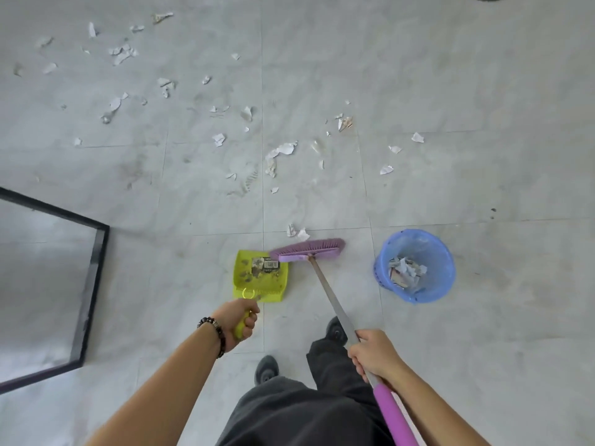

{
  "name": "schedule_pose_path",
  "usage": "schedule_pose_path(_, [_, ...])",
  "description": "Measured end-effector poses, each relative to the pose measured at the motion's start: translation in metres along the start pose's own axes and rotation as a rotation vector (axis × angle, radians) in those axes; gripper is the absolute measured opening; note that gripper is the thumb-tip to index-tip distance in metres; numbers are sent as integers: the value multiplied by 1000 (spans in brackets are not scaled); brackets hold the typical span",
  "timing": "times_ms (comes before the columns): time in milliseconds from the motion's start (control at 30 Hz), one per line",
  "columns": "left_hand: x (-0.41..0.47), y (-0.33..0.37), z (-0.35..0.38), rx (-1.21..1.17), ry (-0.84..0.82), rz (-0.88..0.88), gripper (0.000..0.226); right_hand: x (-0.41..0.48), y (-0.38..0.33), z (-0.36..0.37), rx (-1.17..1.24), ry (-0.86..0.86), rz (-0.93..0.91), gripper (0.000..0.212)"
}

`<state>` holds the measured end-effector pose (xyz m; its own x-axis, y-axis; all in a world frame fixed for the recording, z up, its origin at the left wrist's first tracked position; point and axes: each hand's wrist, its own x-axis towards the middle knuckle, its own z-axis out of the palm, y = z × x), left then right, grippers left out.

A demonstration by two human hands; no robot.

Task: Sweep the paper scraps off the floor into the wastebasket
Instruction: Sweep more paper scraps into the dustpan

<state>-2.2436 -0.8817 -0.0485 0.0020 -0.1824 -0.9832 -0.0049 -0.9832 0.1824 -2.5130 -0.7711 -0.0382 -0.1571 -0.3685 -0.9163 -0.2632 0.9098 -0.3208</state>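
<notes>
Across the grey floor (450,91) most paper scraps (280,152) lie unswept; some fill the blue wastebasket (386,272). Left hand (240,318) grips the green dustpan (254,284), right hand (375,354) clasps the purple broom (307,249). Early progress, I judge.

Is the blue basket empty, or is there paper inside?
Not empty. The blue wastebasket stands upright with torn paper scraps lying at its bottom, well below the rim.

The left hand (242,318) grips the yellow-green plastic dustpan (260,274); the right hand (373,352) holds the purple-bristled broom (308,249) beside it. White paper scraps (280,154) litter the grey tiled floor (450,91) near the blue plastic wastebasket (415,265).
</notes>
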Motion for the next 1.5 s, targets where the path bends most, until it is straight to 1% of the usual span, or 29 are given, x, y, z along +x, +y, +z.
schedule_pose_path(100, [-1, 5, 7, 30, 40, -24, 11, 19, -19, -18, -21, -13, -33, 19])
schedule_pose_path(233, [-7, 12, 15, 33, 87, -14, 11, 41, -61, -35, -29, -70, -72, 18])
schedule_pose_path(400, [-17, 52, 18, 46, 82, 44, 14, 37, -115, -44, -28, -91, -90, 8])
schedule_pose_path(500, [-14, 89, 11, 57, 48, 77, 14, 33, -150, -64, 63, -83, -36, 13])
schedule_pose_path(600, [-2, 130, 1, 73, -5, 94, 9, 29, -187, -86, 234, -49, 59, 22])
schedule_pose_path(700, [9, 166, -6, 145, -48, 88, 7, 23, -217, -91, 374, -5, 128, 28])
schedule_pose_path(767, [14, 187, -10, 203, -76, 81, 8, 22, -233, -86, 417, -6, 141, 28])
schedule_pose_path(833, [18, 206, -14, 241, -86, 87, 10, 27, -251, -79, 440, 34, 109, 30])
schedule_pose_path(1000, [18, 233, -28, 251, -57, 92, 8, 53, -303, -67, 269, 173, -85, 16])
schedule_pose_path(1133, [18, 242, -33, 215, -18, 53, 6, 97, -363, -82, 155, 184, -210, 15])
schedule_pose_path(1233, [18, 245, -27, 195, 36, 0, 10, 144, -412, -94, 131, 141, -280, 22])
schedule_pose_path(1300, [15, 244, -19, 187, 71, -51, 10, 181, -442, -101, 132, 115, -288, 23])
schedule_pose_path(1400, [12, 241, -4, 208, 99, -118, 9, 233, -469, -112, 138, 92, -218, 10])
schedule_pose_path(1433, [13, 240, 2, 216, 111, -129, 10, 248, -473, -115, 95, 83, -176, 12])
schedule_pose_path(1500, [20, 240, 14, 223, 162, -127, 12, 271, -476, -122, -80, 61, -108, 24])
